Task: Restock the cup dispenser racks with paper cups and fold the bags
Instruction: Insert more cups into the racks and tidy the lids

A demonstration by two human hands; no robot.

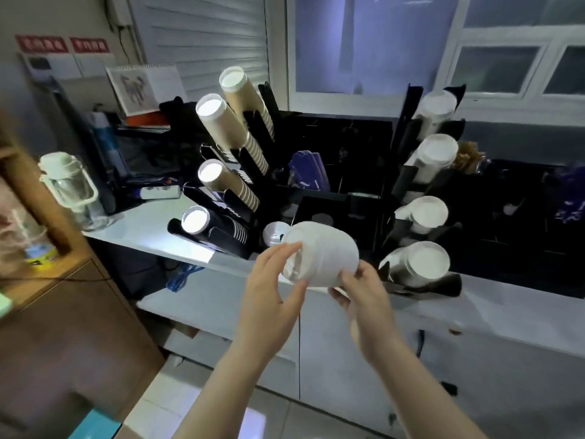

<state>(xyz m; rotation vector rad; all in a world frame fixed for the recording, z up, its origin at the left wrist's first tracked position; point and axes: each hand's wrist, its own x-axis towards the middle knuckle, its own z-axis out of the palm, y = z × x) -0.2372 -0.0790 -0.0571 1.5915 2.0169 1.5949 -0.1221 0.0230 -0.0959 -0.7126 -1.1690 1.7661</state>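
Two bare forearms reach up from the bottom edge, and the left hand (272, 293) and right hand (364, 299) together hold a white stack of cups (323, 258), blurred, lying on its side just above the front edge of the desk (506, 312). The left hand's fingers curl round the stack's near end, thumb below; the right hand grips the stack from beneath at its other end. Beyond and left of the left hand stands a black rack (250, 172) with four slanted rows of brown cups (228, 125), mouths up toward the camera. Just right of the right hand a second rack (399, 185) carries four rows of white cups (424, 264). Between the racks, past the hands, sit black bins (332, 191) with dark blue packets (308, 172). Far left of the left hand a clear jug (71, 188) with a white handle stands on the pale desk, near a wooden cabinet (63, 312). Behind everything are a closed blind (202, 42) and a dim window (380, 42). Below the hands are white drawers (348, 359) and a tiled floor (202, 416).
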